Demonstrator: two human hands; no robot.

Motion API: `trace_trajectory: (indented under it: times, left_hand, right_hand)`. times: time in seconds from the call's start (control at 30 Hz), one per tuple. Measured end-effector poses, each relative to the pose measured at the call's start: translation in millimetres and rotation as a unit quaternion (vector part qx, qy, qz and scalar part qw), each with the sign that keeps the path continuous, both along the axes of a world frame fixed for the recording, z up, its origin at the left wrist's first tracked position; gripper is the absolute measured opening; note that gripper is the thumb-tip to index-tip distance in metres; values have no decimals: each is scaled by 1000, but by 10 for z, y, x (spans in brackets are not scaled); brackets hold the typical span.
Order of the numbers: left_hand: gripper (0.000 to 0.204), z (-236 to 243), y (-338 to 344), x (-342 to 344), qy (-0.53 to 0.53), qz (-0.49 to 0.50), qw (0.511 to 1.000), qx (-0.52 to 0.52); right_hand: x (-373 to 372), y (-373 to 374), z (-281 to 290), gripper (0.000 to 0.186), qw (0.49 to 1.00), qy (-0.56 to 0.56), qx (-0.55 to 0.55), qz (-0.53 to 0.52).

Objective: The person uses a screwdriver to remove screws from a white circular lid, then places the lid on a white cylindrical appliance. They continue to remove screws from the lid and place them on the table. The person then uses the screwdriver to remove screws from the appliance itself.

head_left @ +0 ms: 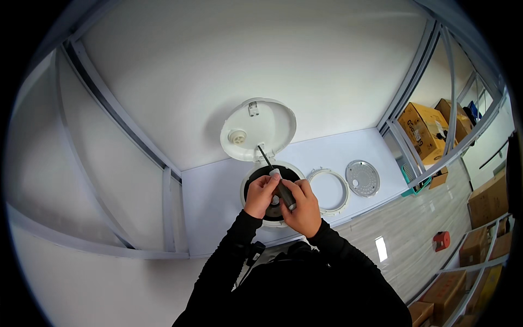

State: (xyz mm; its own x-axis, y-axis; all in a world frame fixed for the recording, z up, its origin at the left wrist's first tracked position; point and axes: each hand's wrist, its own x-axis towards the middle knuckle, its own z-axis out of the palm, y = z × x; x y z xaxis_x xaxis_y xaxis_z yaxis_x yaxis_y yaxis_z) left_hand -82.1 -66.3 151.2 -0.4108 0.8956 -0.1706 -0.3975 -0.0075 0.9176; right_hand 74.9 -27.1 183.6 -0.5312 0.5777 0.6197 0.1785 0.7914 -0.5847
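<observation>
A screwdriver (285, 195) with a dark, thick handle is held in both hands above an open white rice cooker (245, 182). My left hand (260, 195) pinches it near the front of the handle, fingers closed. Around the rear of the handle my right hand (303, 209) is closed. The thin shaft points up and away, its tip at the lower part of the raised lid (275, 122), close to the hinge. Whether the tip sits in a screw is too small to tell. My hands hide part of the cooker's dark inside.
Right of the cooker, a white plastic ring (345, 195) and a round perforated metal plate (363, 179) lie on the white table (321, 146). Metal frame posts (409, 71) flank the table. Cardboard boxes (422, 131) and a red stool (442, 240) are farther right.
</observation>
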Motion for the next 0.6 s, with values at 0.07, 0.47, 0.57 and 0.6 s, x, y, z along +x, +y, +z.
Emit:
trace_trajectory:
  times: [0.07, 0.47, 0.57, 0.6]
  left_hand:
    - [30, -79, 2, -61, -12, -11, 1000, 0]
    - [27, -254, 21, -113, -19, -42, 999, 4]
    - [29, -101, -28, -82, -39, -40, 998, 7]
    - [30, -73, -43, -65, -58, -37, 997, 18]
  right_hand:
    - [-9, -9, -1, 58, 999, 26, -29, 16]
    - [15, -19, -62, 58, 1000, -6, -4, 5]
    - [-9, -69, 10, 57, 1000, -8, -24, -1]
    - [-10, -91, 34, 57, 999, -6, -46, -1]
